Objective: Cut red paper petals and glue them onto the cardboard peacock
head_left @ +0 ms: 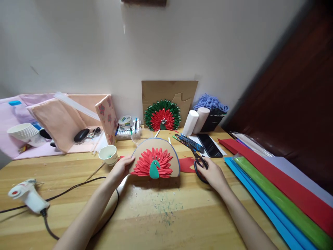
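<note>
A half-round cardboard peacock craft [156, 158] with red petal feathers and a green body stands upright at the table's middle. My left hand [122, 168] holds its left edge, fingers curled round the card. My right hand [212, 173] rests on the table to the craft's right, fingers closed on the black handles of a pair of scissors [199, 161] whose blades point away toward the wall. A scrap of red foam [186, 165] lies between the craft and the scissors.
A second red and green peacock [162, 118] leans on cardboard at the wall. A paper cup [108, 154], a glue gun [27, 196] with its cord, markers, a phone [209, 145], yarn and long coloured foam sheets [275, 194] at the right surround the work.
</note>
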`<state>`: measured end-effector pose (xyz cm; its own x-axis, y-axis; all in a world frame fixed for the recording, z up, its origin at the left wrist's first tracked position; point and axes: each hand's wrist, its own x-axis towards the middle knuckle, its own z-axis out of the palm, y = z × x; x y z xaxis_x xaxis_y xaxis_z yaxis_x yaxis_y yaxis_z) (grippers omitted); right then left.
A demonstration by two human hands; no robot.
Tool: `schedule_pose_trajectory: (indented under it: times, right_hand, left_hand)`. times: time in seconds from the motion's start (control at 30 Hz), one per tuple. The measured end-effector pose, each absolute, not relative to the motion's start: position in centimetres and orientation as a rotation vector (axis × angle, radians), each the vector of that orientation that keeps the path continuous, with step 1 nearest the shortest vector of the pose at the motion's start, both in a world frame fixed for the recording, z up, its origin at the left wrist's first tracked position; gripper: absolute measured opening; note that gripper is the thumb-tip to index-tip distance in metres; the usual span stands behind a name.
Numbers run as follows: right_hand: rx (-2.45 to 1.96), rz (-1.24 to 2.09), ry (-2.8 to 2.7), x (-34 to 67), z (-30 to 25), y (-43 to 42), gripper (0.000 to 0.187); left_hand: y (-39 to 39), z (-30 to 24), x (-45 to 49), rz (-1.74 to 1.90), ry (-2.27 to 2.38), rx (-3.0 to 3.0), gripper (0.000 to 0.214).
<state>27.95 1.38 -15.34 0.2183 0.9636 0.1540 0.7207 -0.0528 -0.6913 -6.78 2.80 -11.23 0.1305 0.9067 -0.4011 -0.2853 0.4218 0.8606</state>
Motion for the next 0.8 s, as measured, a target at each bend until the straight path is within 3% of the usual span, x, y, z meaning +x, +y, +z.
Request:
schedule_pose_trajectory:
  times: [0.4, 0.53, 0.8]
  right_hand:
    - [-2.216, 0.216, -1.781, 33.2, -17.5, 2.1, 0.029]
    - [-1.925, -0.055, -1.855, 32.0, -17.0, 2.1, 0.029]
    - [-1.387, 0.189, -2.159, 25.8, -16.4, 2.1, 0.014]
  left_hand:
    - [-0.8, -13.6, -8.7, 1.089, 1.437, 0.721, 0.013]
    - [0.0, -14.2, -8.8, 1.202, 1.563, 0.84, 0.019]
    - [-2.0, -14.3, -5.8, 1.316, 1.708, 1.435, 0.032]
